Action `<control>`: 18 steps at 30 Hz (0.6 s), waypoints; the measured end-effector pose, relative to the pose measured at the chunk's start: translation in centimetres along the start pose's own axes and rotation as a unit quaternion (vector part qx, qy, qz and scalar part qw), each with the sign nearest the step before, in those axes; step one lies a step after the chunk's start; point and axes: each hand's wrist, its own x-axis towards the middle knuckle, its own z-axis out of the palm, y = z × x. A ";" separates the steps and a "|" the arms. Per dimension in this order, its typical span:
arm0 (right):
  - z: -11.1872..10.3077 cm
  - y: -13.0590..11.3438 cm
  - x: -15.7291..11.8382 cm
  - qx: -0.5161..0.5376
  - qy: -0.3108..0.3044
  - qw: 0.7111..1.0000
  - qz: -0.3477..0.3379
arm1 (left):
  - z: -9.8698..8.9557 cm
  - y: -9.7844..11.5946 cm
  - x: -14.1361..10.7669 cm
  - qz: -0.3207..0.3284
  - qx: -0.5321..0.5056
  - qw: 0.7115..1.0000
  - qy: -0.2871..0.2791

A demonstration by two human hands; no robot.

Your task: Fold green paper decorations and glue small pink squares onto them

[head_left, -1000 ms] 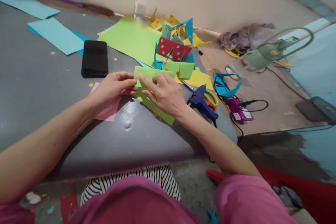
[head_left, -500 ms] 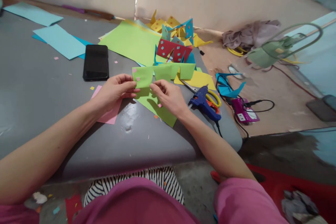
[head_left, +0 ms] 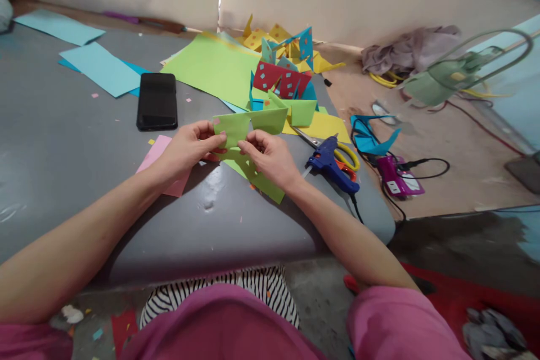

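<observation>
A folded light-green paper strip (head_left: 231, 126) with small pink squares stands up between my hands. My left hand (head_left: 196, 143) pinches its left end. Close to its lower edge, my right hand (head_left: 268, 154) has thumb and fingertips pressed together; whatever small piece they may hold is hidden. Under the strip lies a flat green paper (head_left: 270, 187), and a pink paper (head_left: 158, 154) is partly beneath my left hand. Behind are a red dotted paper piece (head_left: 280, 80) and yellow dotted pieces (head_left: 257, 39). A blue glue gun (head_left: 331, 163) lies right of my right hand.
Yellow-handled scissors (head_left: 348, 154) lie beside the glue gun. A black phone (head_left: 157, 101) and light-blue sheets (head_left: 101, 67) are on the left, a large green sheet (head_left: 211, 64) behind. A purple power socket (head_left: 399, 177) with cables sits right of the grey table (head_left: 202, 236).
The green strip has turned and bent; its right part stands nearer and shows a folded tip with an orange square. My right hand has shifted slightly. The whole view has moved a little.
</observation>
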 end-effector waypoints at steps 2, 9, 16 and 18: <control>0.1 0.0 0.0 -0.012 0.001 1.000 -0.009 | 0.0 0.0 0.0 0.004 -0.003 1.000 0.000; -0.6 -0.2 0.1 0.002 -0.028 0.999 0.025 | -0.2 -0.3 0.1 0.014 -0.021 1.000 0.008; -5.9 -2.2 -1.9 -0.209 0.026 0.977 -0.019 | 0.0 -0.1 0.0 -0.008 -0.037 0.999 0.019; -8.2 -1.9 -3.5 -0.355 0.046 0.933 -0.018 | 0.1 0.0 -0.1 -0.022 -0.038 0.999 0.013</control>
